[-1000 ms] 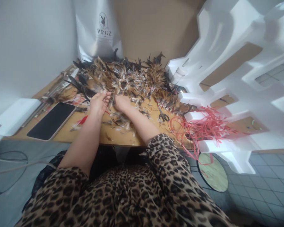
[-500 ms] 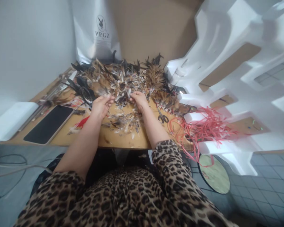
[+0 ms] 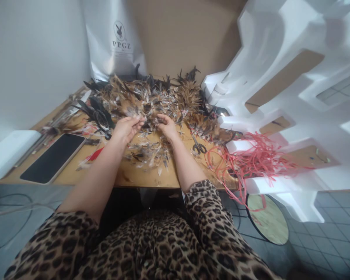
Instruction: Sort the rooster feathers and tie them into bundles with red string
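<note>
My left hand (image 3: 128,129) is closed in a pinch at the near edge of a heap of brown and black feathers (image 3: 189,95). A small tuft of pale brown feathers (image 3: 131,108) rises from its fingertips. Just to the right, my right hand (image 3: 167,127) has its thumb and forefinger apart, close to the feathers, with nothing visible between them. Loose feather bits (image 3: 151,151) lie on the wooden table (image 3: 146,177) between my forearms. Black-handled scissors (image 3: 198,147) rest to the right of my right hand.
A phone (image 3: 53,158) and a white box-like object (image 3: 14,153) lie at the left. On the right, red plastic strips (image 3: 256,157) spill over white foam packing (image 3: 268,186). A white bag (image 3: 119,58) stands behind the heap, and a round stool (image 3: 267,218) is below the table.
My right hand's fingers have spread from a pinch and moved slightly left. My left hand stays pinched and has shifted a little right, closer to the right hand. The view has shifted slightly.
</note>
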A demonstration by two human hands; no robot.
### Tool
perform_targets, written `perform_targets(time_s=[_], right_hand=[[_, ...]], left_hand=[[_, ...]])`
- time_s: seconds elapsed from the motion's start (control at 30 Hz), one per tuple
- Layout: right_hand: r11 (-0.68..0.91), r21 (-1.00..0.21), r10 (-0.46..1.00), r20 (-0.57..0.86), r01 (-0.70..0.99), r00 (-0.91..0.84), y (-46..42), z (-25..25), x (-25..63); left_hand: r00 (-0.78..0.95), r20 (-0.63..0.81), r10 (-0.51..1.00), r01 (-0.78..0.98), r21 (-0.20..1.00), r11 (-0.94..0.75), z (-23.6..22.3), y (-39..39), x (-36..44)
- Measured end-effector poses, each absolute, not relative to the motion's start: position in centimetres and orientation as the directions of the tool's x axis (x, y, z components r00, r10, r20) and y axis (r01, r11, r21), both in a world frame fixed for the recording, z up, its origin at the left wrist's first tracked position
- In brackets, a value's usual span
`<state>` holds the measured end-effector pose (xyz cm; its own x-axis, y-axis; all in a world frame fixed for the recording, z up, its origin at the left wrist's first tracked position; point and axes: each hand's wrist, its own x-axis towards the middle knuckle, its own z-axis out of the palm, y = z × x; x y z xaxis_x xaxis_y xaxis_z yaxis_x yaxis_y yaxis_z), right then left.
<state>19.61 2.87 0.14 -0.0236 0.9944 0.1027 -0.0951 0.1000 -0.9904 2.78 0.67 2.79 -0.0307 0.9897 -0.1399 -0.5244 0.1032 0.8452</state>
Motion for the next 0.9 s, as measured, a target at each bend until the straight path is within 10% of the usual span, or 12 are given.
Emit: perform_targets(time_s=[0.2,0.5,0.9], right_hand=[[0.139,-0.990,0.986,0.137,-0.019,0.093,2.7,0.5,19.6],[0.311,-0.795,0.891,0.434,0.520,0.131,2.2,1.3,21.1],[0.236,-0.587,0.928,0.372,0.775,0.000,2.2,1.3,22.4]], left_hand=[[-0.018,-0.098,0.995,-0.558,0.827,0.071,2.3,1.4,2.8],[-0.015,-0.105,0.994,-0.631,0.772,0.072,1.3,0.9,1.6],[0.018,-0.073,0.997,-0.565,0.822,0.071,1.2,0.9,2.0]])
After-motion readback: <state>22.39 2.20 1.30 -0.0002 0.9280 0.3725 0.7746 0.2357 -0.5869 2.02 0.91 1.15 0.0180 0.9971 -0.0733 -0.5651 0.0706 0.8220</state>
